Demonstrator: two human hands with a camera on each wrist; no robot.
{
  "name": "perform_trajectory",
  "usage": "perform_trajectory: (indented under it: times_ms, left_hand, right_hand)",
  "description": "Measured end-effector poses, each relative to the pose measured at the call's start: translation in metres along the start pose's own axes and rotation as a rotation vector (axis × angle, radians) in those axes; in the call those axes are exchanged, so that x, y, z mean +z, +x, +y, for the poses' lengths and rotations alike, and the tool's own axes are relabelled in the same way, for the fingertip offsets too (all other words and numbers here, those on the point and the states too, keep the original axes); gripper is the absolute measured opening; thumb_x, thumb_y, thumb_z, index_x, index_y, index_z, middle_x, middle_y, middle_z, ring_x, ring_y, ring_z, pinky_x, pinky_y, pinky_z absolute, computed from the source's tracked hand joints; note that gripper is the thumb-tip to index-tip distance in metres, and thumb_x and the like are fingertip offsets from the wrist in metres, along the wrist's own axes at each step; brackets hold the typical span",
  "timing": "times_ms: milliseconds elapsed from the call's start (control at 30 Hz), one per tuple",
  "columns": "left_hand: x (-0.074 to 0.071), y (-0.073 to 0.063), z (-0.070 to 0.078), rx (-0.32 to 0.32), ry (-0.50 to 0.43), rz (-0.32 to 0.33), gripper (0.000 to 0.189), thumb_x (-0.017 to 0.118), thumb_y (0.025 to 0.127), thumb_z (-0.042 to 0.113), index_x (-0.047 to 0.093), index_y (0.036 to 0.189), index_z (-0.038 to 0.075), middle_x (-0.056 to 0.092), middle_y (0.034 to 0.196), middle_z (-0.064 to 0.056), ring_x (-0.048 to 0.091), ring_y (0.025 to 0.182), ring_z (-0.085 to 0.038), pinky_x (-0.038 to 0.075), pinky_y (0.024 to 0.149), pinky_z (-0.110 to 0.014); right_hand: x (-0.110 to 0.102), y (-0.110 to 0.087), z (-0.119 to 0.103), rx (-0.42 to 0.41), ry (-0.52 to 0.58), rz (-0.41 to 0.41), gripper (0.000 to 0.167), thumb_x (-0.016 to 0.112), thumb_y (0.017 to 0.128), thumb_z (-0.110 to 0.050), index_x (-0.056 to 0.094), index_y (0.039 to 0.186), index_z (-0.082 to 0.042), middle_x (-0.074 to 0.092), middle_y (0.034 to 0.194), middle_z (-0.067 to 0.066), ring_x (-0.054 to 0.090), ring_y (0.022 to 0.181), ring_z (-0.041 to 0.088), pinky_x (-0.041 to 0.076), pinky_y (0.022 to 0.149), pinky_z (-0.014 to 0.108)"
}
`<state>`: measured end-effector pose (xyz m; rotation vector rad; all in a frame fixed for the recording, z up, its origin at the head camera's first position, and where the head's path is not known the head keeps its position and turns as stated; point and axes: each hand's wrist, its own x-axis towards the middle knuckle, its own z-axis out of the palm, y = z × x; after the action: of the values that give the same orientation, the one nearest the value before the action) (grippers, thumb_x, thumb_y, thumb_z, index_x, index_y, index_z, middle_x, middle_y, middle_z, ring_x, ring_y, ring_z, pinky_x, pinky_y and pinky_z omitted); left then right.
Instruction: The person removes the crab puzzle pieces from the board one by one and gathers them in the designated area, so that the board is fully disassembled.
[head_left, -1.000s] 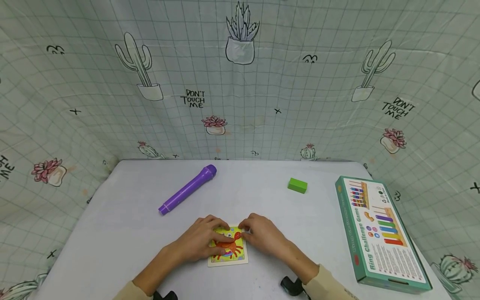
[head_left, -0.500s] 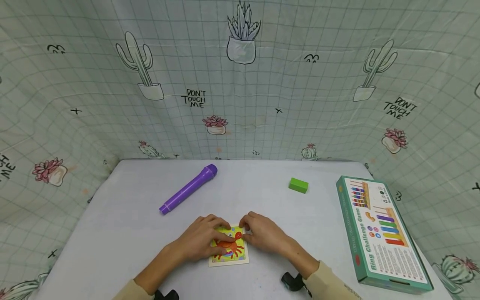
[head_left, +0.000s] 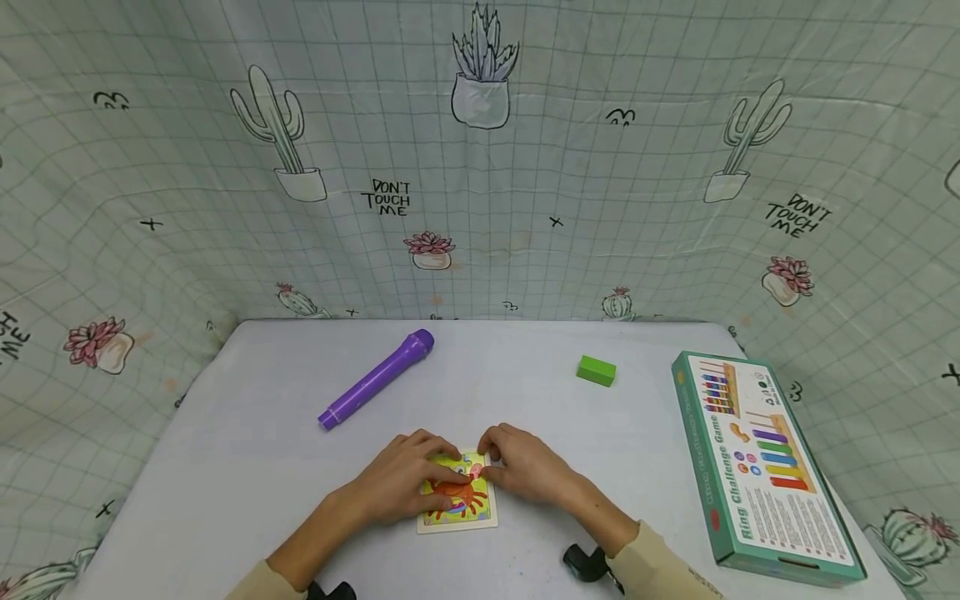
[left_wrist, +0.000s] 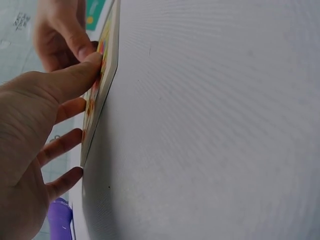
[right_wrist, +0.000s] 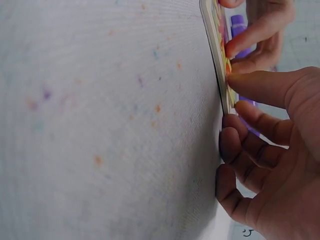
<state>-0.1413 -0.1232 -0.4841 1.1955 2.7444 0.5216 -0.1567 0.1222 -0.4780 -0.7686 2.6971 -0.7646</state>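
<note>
A small crab jigsaw puzzle [head_left: 474, 504] in a pale tray lies on the table between the two hands. The left hand [head_left: 401, 477] rests over its left side with spread fingers, index and thumb tips touching the picture. At the upper right corner, the right hand [head_left: 528, 468] pinches a puzzle piece with the red claw between thumb and index finger. In the right wrist view its thumb [right_wrist: 262, 87] touches the top face while the other fingers curl down beside the tray edge. The left wrist view shows the left thumb [left_wrist: 77, 80] pressed on the picture.
Behind the hands lies a purple stick [head_left: 375, 379] with a wider end. A green block [head_left: 596, 371] sits at the back right. The flat Ring Challenge Game box [head_left: 768, 467] lies along the right side of the white table [head_left: 225, 467]. A patterned cloth [head_left: 480, 183] hangs behind.
The red claw on the corner piece now looks paler, with a sheen on it. Both hands stay almost where they were.
</note>
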Motion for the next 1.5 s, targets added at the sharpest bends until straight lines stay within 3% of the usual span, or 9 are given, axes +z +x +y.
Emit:
perform_trajectory:
  times_ms: [400, 633, 800, 1067, 1267, 1500]
  left_hand:
    - [0.003, -0.003, -0.003, 0.008, -0.012, -0.004, 0.043, 0.07, 0.089, 0.053, 0.066, 0.131, 0.043, 0.059, 0.135, 0.009, 0.047, 0.127, -0.019, 0.041, 0.101, -0.051]
    - [0.001, -0.005, 0.001, -0.031, 0.015, -0.054, 0.069, 0.071, 0.072, 0.076, 0.062, 0.133, 0.045, 0.052, 0.141, 0.01, 0.041, 0.131, -0.018, 0.036, 0.107, -0.05]
    - [0.001, -0.007, 0.001, -0.021, 0.013, -0.062, 0.069, 0.073, 0.074, 0.073, 0.061, 0.135, 0.044, 0.051, 0.143, 0.01, 0.04, 0.132, -0.018, 0.034, 0.108, -0.05]
    - [0.002, -0.008, 0.0, -0.003, 0.005, -0.048, 0.067, 0.074, 0.076, 0.069, 0.061, 0.136, 0.043, 0.052, 0.142, 0.009, 0.04, 0.132, -0.019, 0.035, 0.108, -0.053]
    - [0.003, -0.008, -0.001, 0.016, 0.016, -0.042, 0.067, 0.073, 0.076, 0.069, 0.06, 0.137, 0.044, 0.053, 0.14, 0.009, 0.041, 0.132, -0.02, 0.036, 0.107, -0.055]
    - [0.001, -0.008, -0.001, 0.009, 0.002, -0.064, 0.067, 0.073, 0.077, 0.066, 0.059, 0.138, 0.044, 0.052, 0.142, 0.009, 0.04, 0.133, -0.019, 0.035, 0.108, -0.054]
  right_hand:
    - [0.001, 0.001, 0.001, 0.018, 0.013, 0.012, 0.023, 0.075, 0.091, -0.025, 0.069, 0.11, -0.013, 0.056, 0.088, -0.007, 0.05, 0.076, 0.008, 0.043, 0.068, 0.025]
    - [0.001, 0.001, 0.005, 0.043, 0.161, 0.048, 0.012, 0.073, 0.091, -0.019, 0.066, 0.101, -0.016, 0.057, 0.086, -0.008, 0.052, 0.075, 0.009, 0.045, 0.067, 0.026]
    - [-0.001, 0.001, 0.008, 0.047, 0.256, 0.045, 0.006, 0.07, 0.094, -0.019, 0.064, 0.094, -0.019, 0.061, 0.085, -0.008, 0.055, 0.076, 0.01, 0.046, 0.067, 0.027]
    - [-0.01, -0.004, 0.019, 0.058, 0.382, -0.003, 0.005, 0.07, 0.094, -0.02, 0.067, 0.094, -0.017, 0.065, 0.084, -0.005, 0.06, 0.077, 0.011, 0.05, 0.068, 0.026]
    - [-0.023, -0.011, 0.036, 0.145, 0.403, 0.056, 0.003, 0.069, 0.093, -0.014, 0.068, 0.096, -0.012, 0.064, 0.082, -0.001, 0.059, 0.074, 0.014, 0.05, 0.065, 0.026]
    - [-0.038, -0.024, 0.058, 0.298, 0.342, 0.146, 0.005, 0.069, 0.091, -0.008, 0.071, 0.094, -0.011, 0.063, 0.079, 0.0, 0.057, 0.071, 0.015, 0.046, 0.063, 0.027]
